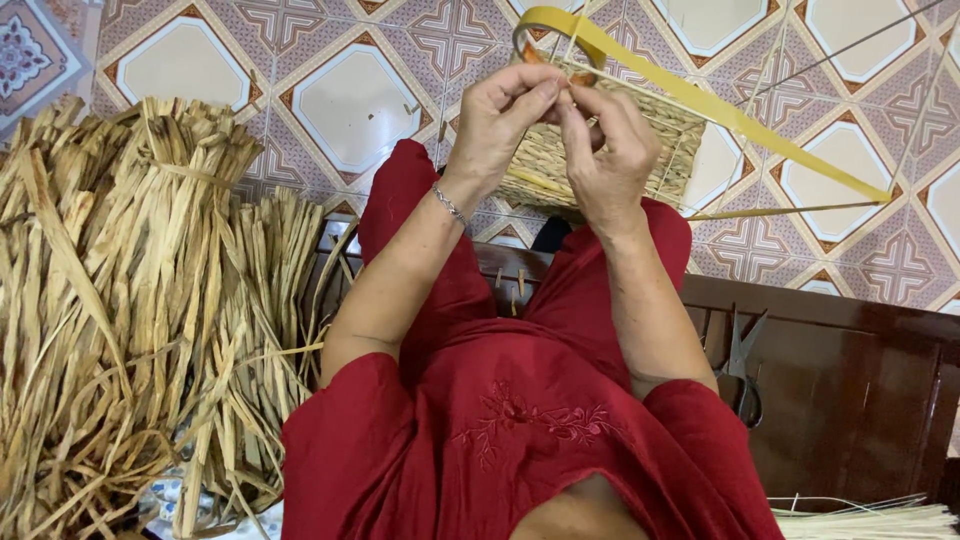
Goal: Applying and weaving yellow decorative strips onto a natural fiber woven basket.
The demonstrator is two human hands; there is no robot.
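Observation:
A small woven straw basket [660,150] rests on my knees, its rim toward me. My left hand [500,125] and my right hand [605,150] meet at the basket's near rim, fingertips pinched together on a thin strand there. A flat yellow strip [720,105] loops over the top of the basket and runs out to the right above the tiled floor. A bracelet sits on my left wrist. My hands hide the part of the rim they pinch.
A big bundle of dried straw fibres [130,290] lies to my left. Scissors [740,365] rest on the dark wooden bench [850,390] at my right. More pale straws [870,518] lie at the bottom right. Patterned floor tiles [350,100] lie beyond.

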